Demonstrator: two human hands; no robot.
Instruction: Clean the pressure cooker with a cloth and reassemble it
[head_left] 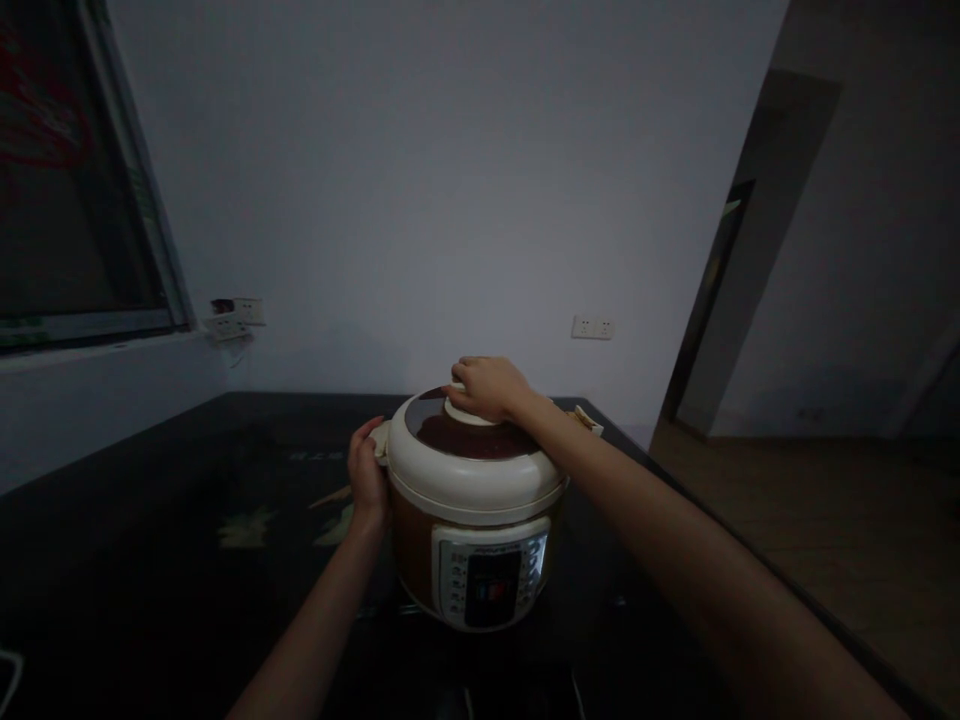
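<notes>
An electric pressure cooker (412, 545) stands upright on a dark glossy table. Its body is brown, with a silver control panel (491, 580) facing me. On top sits a cream lid (465, 485) with a dark reddish-brown centre. My right hand (491, 388) is closed over the cream lid knob (472, 414), fingers curled round its far side. At the cooker's left, my left hand (367, 475) grips the cream side handle (382, 440), its palm against the body. The opposite side handle (590, 420) shows partly behind my right forearm.
The dark tabletop (285, 550) bears pale printed patterns and meets a plain wall behind. Wall sockets (592, 327) are at the back right, with more sockets (249, 311) at the left near a window (75, 200). Wooden floor (780, 510) lies beyond the table's right edge.
</notes>
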